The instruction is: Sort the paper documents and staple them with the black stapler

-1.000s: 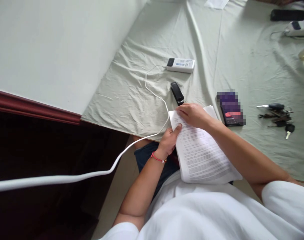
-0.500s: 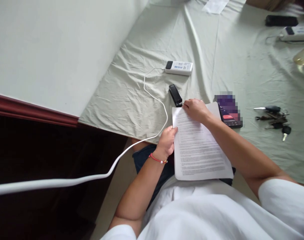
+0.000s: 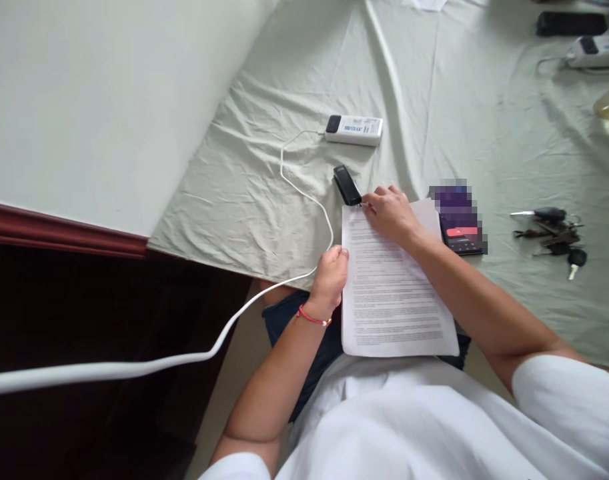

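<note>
A stack of printed paper sheets (image 3: 394,300) lies partly over the table's front edge, its lower end near my shirt. My left hand (image 3: 331,273) is closed on the stack's left edge, with a red string bracelet on the wrist. Across the top of the sheets reaches my right hand (image 3: 391,212), its fingers bent at the upper edge by the top left corner; the thumb is hidden. A black stapler (image 3: 347,185) lies just beyond that corner, close to the right fingertips. Whether those fingers touch it, I cannot tell.
Right of the sheets lies a phone (image 3: 461,230) with its screen partly blurred, then a bunch of keys (image 3: 557,233). Farther back is a white power bank (image 3: 354,130), its white cable (image 3: 219,343) running past my left arm. A black case (image 3: 571,24) lies at far right.
The view has shifted slightly. My left thumb has moved up to the sheets' edge, and the right fingers are a little more raised at the top. The stapler stays beside the corner.
</note>
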A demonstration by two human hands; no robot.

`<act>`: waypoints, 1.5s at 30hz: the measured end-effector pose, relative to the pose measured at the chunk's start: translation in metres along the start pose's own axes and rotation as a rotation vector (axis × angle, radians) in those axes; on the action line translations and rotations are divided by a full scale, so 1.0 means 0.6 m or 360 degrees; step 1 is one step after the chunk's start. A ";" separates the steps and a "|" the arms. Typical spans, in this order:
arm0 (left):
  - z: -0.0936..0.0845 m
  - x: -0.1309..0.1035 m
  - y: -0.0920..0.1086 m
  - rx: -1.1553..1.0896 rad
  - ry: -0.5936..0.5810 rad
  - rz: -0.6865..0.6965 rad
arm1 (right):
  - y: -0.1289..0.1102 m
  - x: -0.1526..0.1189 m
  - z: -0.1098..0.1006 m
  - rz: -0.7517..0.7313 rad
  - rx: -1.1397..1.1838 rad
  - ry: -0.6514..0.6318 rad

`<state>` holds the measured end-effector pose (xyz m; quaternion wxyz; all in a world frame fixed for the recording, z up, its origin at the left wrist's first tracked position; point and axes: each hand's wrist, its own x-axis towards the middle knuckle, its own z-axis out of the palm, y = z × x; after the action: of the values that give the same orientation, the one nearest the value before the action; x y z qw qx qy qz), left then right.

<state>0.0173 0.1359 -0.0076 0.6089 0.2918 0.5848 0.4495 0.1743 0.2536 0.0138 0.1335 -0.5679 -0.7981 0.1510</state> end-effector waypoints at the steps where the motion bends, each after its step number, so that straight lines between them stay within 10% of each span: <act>1: 0.000 -0.003 -0.001 0.0018 0.0007 0.0028 | -0.001 -0.004 -0.001 0.0001 0.0033 0.0001; 24: -0.010 -0.041 -0.017 0.0779 0.0042 0.0681 | -0.031 -0.051 -0.034 -0.0124 0.0244 0.0024; 45: -0.002 -0.025 0.009 0.0864 0.0050 0.0402 | -0.015 -0.027 -0.002 0.0196 0.0221 -0.0058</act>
<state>0.0166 0.1247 0.0036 0.4388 0.5073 0.6521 0.3535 0.1721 0.2355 0.0176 0.1483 -0.6024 -0.7516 0.2243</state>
